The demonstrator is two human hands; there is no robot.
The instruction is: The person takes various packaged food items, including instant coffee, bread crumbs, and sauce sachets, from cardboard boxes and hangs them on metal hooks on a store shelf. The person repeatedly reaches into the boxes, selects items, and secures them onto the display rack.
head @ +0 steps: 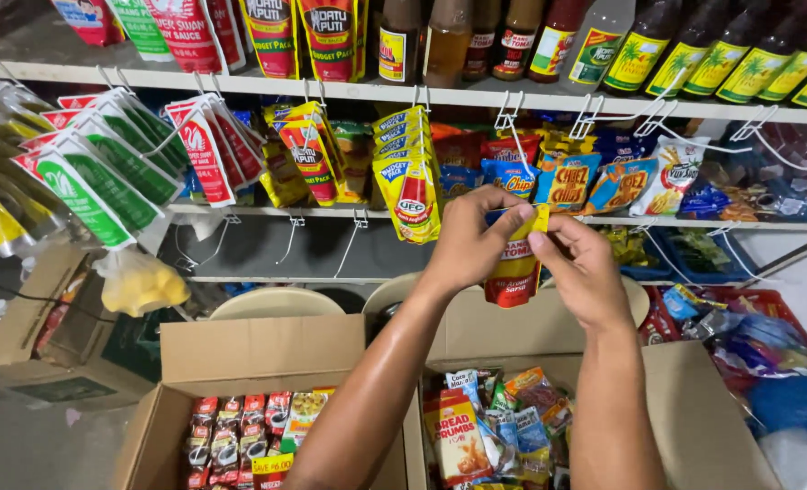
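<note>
- left hand raised in front of the shelving, fingers pinched shut on the upper left corner of a red and yellow sauce pouch.
- right hand beside it, thumb and forefinger pinching the upper right edge of the same pouch; other fingers curled in.
- pouch hangs between the two hands, centre of the scene, in the air just in front of the middle shelf edge; touches no shelf or box.
- long axis of the pouch runs near vertical. yellow top end points up toward the wire hooks, red bottom end points down toward the boxes. printed face turned toward the camera, slight lean only.
- far behind the hands: a row of hanging snack packets, blue and yellow, on the hooks.
- left of the hands: a bunch of yellow ketchup pouches hanging from the upper shelf rail, then red and white pouches, then green and white pouches further left.
- top shelf, far: dark bottles with yellow-green labels at right, amber sauce bottles in the middle.
- near, below the forearms: open cardboard box at left holding small dark sachets; a second open box at right filled with mixed packets, a breadcrumb packet among them.
- far left, a yellow plastic bag hangs over another carton.
</note>
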